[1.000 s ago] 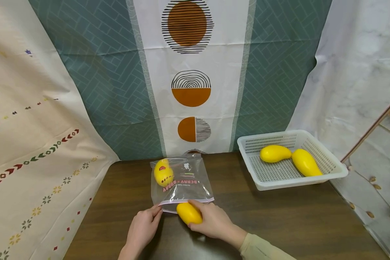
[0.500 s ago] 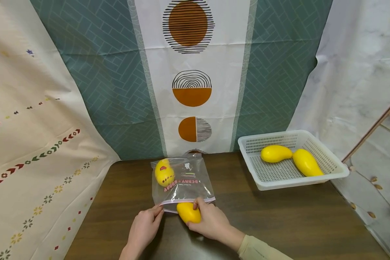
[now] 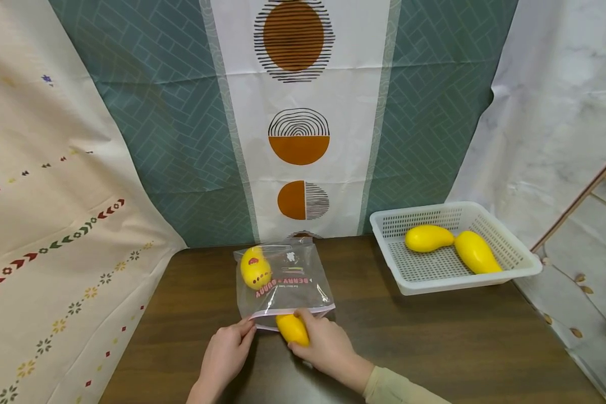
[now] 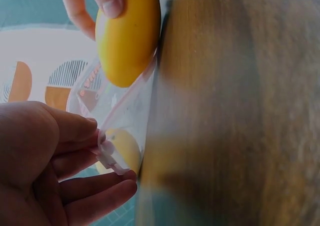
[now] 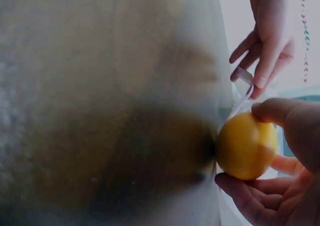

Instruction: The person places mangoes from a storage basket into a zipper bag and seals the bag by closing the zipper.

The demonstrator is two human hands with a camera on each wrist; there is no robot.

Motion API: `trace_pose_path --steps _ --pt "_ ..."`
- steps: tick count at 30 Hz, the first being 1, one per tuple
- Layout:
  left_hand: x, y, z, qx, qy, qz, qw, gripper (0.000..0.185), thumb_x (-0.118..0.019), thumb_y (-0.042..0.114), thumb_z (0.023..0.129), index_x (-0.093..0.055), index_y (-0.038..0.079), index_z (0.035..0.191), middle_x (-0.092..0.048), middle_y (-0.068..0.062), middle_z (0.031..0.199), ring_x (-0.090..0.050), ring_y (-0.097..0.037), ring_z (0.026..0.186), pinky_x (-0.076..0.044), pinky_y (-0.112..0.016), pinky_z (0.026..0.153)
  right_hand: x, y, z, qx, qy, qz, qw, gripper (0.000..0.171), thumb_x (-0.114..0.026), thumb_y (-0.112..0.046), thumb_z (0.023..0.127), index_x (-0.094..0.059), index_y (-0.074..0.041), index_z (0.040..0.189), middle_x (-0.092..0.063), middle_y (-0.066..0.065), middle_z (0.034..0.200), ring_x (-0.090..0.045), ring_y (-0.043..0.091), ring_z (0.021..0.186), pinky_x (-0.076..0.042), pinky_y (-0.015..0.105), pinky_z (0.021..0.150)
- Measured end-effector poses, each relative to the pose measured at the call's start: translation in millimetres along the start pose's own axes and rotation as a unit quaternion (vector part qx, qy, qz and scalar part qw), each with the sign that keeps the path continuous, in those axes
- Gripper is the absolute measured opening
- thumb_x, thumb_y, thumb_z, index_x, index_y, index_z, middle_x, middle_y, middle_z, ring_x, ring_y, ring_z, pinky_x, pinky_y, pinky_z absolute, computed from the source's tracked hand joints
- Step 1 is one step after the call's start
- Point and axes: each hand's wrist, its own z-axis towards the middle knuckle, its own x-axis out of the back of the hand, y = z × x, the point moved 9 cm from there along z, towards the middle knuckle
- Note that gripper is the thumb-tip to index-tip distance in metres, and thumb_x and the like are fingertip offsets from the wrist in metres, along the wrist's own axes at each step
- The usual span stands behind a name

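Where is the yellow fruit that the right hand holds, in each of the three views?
Head: yellow fruit low centre, at the bag's mouth.
Left wrist: yellow fruit at top, left of centre.
Right wrist: yellow fruit at right, lower half.
Shared landmark: clear zip bag.

I see the bag [image 3: 283, 280] lying mid-worktop [image 3: 434, 342] with one mango [image 3: 255, 268] in its far left corner. My hands sit at its near edge: left hand [image 3: 224, 356] pinching the rim, right hand [image 3: 325, 348] holding a second mango [image 3: 292, 328] at the mouth. The basket [image 3: 520, 266] stands far right, two mangoes [image 3: 451, 244] inside.

left hand [image 3: 225, 354] pinching, right hand [image 3: 323, 348] curled, gripping
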Motion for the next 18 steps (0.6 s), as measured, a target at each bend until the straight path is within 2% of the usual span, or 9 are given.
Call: trace_pose_path --steps 4,7,14,18 --pt "-0.5 1.0 0.2 -0.001 -0.002 0.002 1.0000 0.021 -0.079 0.012 0.097 -0.084 0.006 0.117 -0.079 -0.009 0.120 -0.077 -0.032 0.107 -0.062 -0.054 0.087 0 -10 -3 0.030 0.011 -0.033 0.999 0.061 -0.088 -0.042 0.087 -0.063 -0.017 0.136 -0.074 0.001 0.100 -0.062 0.014 0.068 -0.053 0.035 0.056" --pt "-0.4 1.4 0.0 0.000 -0.001 0.003 1.0000 0.021 -0.079 0.013 0.097 -0.084 0.007 0.117 -0.079 -0.008 0.120 -0.077 -0.032 0.107 -0.061 -0.054 0.087 1 -18 -6 0.059 0.028 -0.061 0.996 0.063 -0.088 -0.039 0.088 -0.062 -0.014 0.139 -0.075 0.004 0.115 -0.069 0.017 0.080 -0.059 0.038 0.065" --pt "-0.6 1.1 1.6 0.001 -0.005 -0.006 1.0000 0.023 -0.079 0.013 0.098 -0.083 0.007 0.120 -0.078 -0.007 0.122 -0.077 -0.031 0.109 -0.062 -0.053 0.087 -3 -27 -5 0.091 0.033 -0.090 0.991 0.065 -0.087 -0.035 0.086 -0.064 -0.017 0.144 -0.072 0.008 0.108 -0.065 0.017 0.073 -0.057 0.036 0.061" --pt "-1.5 0.4 3.1 0.005 -0.009 -0.011 0.9999 0.024 -0.078 0.013 0.099 -0.082 0.006 0.122 -0.078 -0.007 0.124 -0.076 -0.030 0.111 -0.062 -0.052 0.088 -10 -30 0 0.094 0.029 -0.112 0.989 0.065 -0.084 -0.037 0.088 -0.065 -0.018 0.147 -0.074 0.013 0.110 -0.068 0.019 0.075 -0.059 0.037 0.065"
